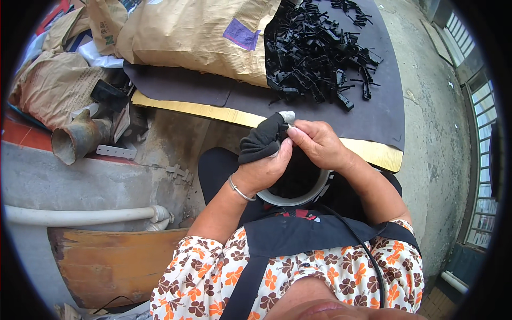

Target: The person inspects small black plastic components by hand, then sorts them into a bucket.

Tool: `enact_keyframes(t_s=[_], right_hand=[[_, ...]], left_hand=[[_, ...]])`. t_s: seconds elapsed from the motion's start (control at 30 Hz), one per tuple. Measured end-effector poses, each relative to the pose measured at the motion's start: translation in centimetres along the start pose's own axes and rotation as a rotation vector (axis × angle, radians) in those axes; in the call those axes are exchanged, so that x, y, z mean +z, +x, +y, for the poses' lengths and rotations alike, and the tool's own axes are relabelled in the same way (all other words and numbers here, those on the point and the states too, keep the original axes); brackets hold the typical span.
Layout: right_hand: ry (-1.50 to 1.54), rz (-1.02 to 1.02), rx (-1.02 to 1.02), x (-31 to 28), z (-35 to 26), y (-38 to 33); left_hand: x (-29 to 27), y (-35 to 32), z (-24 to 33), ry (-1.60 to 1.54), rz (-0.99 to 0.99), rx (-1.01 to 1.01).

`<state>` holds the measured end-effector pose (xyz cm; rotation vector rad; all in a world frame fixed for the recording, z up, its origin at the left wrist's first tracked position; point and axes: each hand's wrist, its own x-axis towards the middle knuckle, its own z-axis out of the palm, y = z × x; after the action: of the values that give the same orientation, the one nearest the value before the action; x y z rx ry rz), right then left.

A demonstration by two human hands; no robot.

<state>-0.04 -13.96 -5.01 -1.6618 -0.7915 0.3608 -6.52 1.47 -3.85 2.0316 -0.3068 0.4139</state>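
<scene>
My left hand (265,159), its fingers covered by a black cloth glove with a pale grey tip, is closed around a small black plastic part (285,130). Thumb and forefinger of my right hand (321,145) pinch at the same spot, touching the part. Most of the piece is hidden by the fingers, so its exact kind is unclear. Both hands are held above a grey-rimmed bucket (301,201) between my knees, its inside dark. Just beyond them, a heap of black plastic parts (314,56) with thin prongs lies on the dark table cover (373,120).
A large tan woven sack (192,40) with a purple patch lies open beside the heap. The table's yellow edge (205,109) runs in front of me. To the left are a rusty pipe piece (80,136), crumpled paper sacks (53,88) and a white pipe (80,215).
</scene>
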Motion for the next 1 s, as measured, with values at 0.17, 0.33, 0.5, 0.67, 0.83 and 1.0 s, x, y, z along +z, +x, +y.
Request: enact_keyframes(t_s=[0.17,0.33,0.5,0.67,0.83,1.0], right_hand=[[-0.253,-0.167,0.123,-2.0,-1.9,-0.5],[-0.211,0.027,-0.136,-2.2,-0.9,-0.6],[-0.056,0.083,-0.03,-1.9,-0.4,-0.6],[-0.035,0.066,0.098,-2.0,-1.2,-0.5],[-0.132,-0.028,0.02,-2.2,-1.6,-0.8],[-0.16,-0.012,0.052,-1.1,-1.3,-0.6]], left_hand=[[-1.7,0.6,0.4,-0.388,-0.057,-0.217],[-1.8,0.9,0.2,-0.612,0.003,-0.465],[-0.3,0.5,0.5,-0.47,-0.161,-0.405],[0.7,0.5,-0.6,-0.297,-0.118,-0.038],[0.4,0.5,0.2,-0.454,-0.147,-0.331],[0.9,0.7,0.3,-0.131,-0.111,-0.107]])
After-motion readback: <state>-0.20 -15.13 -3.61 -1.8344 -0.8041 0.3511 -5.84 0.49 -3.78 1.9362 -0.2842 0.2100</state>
